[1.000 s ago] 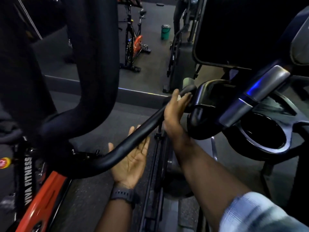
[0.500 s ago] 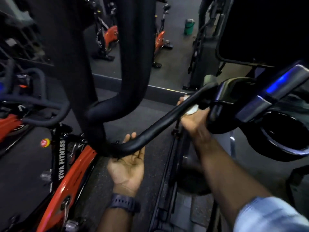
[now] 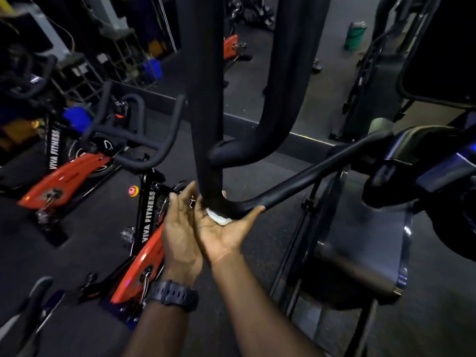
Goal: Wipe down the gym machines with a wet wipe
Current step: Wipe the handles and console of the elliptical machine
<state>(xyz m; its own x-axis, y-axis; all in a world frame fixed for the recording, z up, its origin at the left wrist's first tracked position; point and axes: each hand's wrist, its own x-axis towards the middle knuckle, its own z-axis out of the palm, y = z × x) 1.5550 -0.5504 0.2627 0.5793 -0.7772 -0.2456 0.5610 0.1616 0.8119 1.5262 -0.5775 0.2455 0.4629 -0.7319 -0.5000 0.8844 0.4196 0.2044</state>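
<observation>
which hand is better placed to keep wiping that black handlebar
Right. The right hand already cups the wet wipe under the handlebar bend; the left hand is beside it with no wipe.

Matt black foam-like handlebar point(image 3: 304, 176); crumpled white wet wipe point(image 3: 219, 218); glossy red spin bike frame point(image 3: 144, 264); speckled, rough rubber floor point(image 3: 262, 256).
</observation>
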